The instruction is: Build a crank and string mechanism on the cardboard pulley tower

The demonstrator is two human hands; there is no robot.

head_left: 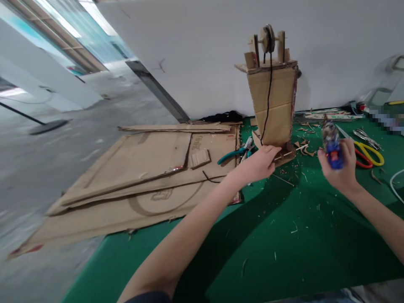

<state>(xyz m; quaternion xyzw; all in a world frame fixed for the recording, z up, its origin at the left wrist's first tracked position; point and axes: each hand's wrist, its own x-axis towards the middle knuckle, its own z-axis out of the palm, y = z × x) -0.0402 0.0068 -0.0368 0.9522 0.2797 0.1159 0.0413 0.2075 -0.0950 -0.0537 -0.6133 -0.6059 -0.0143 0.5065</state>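
Note:
A tall cardboard tower (273, 101) stands on the green table (284, 235), with a small wheel on an axle at its top and a black cord hanging down its front. My left hand (260, 163) is curled around the tower's lower left edge near its base. My right hand (341, 166) is to the right of the tower, closed around a blue glue gun (331, 143) whose nozzle points up and away.
Flat cardboard sheets (142, 176) overhang the table's left end. Teal-handled pliers (235, 153) lie left of the tower. Yellow and red scissors (369, 155), metal pliers and cardboard scraps lie at the right. A white wall stands behind.

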